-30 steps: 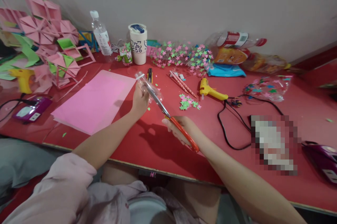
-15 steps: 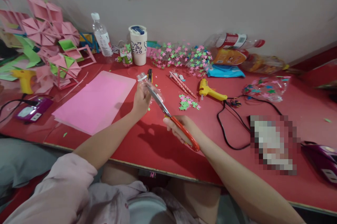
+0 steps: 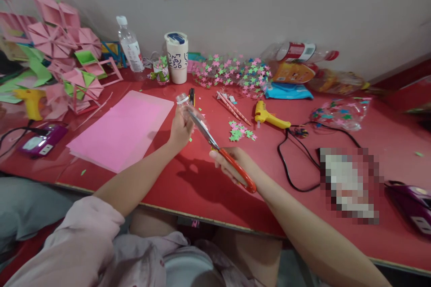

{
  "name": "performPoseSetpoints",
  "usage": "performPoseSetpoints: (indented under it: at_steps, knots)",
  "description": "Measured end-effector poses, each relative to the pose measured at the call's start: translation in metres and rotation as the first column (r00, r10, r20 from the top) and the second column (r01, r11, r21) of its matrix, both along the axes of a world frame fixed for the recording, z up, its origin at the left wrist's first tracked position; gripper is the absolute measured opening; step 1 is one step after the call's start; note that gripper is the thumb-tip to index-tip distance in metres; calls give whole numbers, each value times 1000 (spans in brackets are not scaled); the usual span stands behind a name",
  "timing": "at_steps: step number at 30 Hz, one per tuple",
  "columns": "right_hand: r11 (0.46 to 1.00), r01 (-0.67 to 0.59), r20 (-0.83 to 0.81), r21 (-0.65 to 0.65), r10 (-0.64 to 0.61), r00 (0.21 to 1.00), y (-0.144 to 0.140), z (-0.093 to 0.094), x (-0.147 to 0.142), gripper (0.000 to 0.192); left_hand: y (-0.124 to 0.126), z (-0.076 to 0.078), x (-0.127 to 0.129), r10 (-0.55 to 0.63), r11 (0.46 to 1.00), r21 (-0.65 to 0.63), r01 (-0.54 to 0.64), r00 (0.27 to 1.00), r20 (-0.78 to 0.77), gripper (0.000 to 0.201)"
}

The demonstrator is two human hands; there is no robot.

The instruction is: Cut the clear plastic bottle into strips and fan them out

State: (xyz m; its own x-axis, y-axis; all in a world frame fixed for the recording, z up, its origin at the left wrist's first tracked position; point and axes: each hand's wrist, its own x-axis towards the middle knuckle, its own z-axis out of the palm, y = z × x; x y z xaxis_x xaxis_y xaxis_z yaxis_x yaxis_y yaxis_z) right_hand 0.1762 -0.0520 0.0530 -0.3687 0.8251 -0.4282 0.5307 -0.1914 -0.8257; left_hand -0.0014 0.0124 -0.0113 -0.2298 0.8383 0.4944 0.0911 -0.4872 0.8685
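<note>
Scissors (image 3: pixel 218 150) with orange handles bite into a small clear plastic bottle (image 3: pixel 192 114) held above the red table (image 3: pixel 202 183). Left hand (image 3: pixel 180 130) is clamped around the bottle; right hand (image 3: pixel 232 163) is closed through the scissor handles. Slick, curved plastic could twist or slip under the blades, which sit close to the left fingers, risking a nick or a crooked cut.

- Clear plastic bottle (image 3: pixel 191 111): small, transparent, uncapped neck pointing to the upper left; tilted, held above the red table, just left of frame centre.
- Scissors (image 3: pixel 220 151): orange-red handles, grey metal blades; lying diagonally from centre frame toward the upper left, blade tips meeting the bottle's body; handles lower right of the bottle.
</note>
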Motion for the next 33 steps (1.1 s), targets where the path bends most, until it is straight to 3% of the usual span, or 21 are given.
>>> performPoseSetpoints:
  at_steps: [12,17,25,33]
  knots:
    - [999,-4,28,42,3,1000,2,0,2,54,1,1,-1,-94,991,-101,93,996,-4,8]
    - [999,9,5,35,-10,1000,1,-4,2,52,-1,1,1,-13,993,-115,9,999,-39,15]
    - [999,21,-6,42,-21,1000,2,-10,3,50,2,-3,0,-76,993,-91,73,997,-29,13]
    - [996,-3,9,85,2,1000,5,-15,5,49,2,-2,-1,-42,999,16,44,996,-75,13]
